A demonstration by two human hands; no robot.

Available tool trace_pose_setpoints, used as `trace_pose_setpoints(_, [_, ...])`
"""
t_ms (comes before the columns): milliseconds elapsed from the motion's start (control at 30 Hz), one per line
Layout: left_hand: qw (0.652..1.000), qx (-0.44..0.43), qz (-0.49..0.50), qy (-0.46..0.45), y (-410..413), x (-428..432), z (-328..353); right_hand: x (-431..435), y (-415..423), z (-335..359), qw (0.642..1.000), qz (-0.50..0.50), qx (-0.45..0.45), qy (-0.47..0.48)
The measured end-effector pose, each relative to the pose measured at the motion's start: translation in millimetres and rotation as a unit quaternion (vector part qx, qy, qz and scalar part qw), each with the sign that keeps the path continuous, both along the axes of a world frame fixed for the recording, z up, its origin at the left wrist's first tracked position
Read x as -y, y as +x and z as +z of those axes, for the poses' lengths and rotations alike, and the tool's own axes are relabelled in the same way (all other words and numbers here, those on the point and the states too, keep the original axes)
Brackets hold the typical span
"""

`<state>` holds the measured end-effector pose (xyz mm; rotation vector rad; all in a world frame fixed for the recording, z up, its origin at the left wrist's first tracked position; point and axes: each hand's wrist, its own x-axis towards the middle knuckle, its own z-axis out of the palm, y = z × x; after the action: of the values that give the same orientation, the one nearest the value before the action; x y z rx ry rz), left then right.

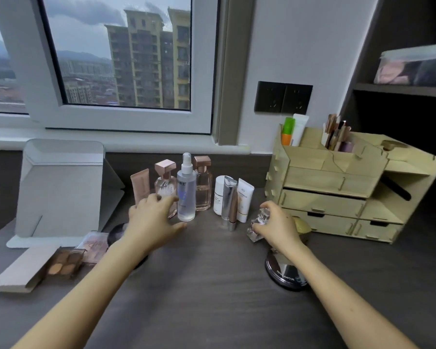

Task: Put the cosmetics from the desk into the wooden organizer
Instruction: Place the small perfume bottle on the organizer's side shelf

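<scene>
- Two bare forearms reach forward over the dark desk [212, 285].
- Right hand [278, 226] has its fingers curled round a small glass bottle [258, 227], which is tilted low over the desk and not yet put away.
- Beyond that hand and to its right, near it, stands the wooden organizer [337, 182]. Its top compartments already hold a green-and-orange tube [287, 132], a white tube [300, 127] and a cluster of brushes [335, 133].
- Left hand [152, 217] is spread and holds nothing. A clear spray bottle [186, 190] stands just beyond its thumb, and its fingertips are at a pink-capped perfume bottle [164, 182]; I cannot tell whether they touch it.
- Between the two hands, a second perfume bottle [203, 185] and three upright tubes [229, 202] remain on the desk.
- Left of the left wrist lies an eyeshadow palette [64, 261]; under the right wrist sits a round dark compact [286, 273].
- Judging by this, a few items are stored and most are left.
</scene>
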<state>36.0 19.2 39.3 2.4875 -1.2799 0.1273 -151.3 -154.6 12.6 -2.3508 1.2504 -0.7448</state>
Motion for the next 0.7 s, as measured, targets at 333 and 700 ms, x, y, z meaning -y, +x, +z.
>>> trace_pose_setpoints(333, [0.970, -0.022, -0.203, -0.130, -85.4, 102.5, 49.2, 22.2, -105.0, 128.9, 0.958, -0.076, 0.247, -0.128])
trace_pose_setpoints(700, [0.924, -0.025, -0.327, -0.198, -122.8, 207.4, 81.7, 207.3, -126.9, 178.9, 0.940, -0.217, 0.168, -0.203])
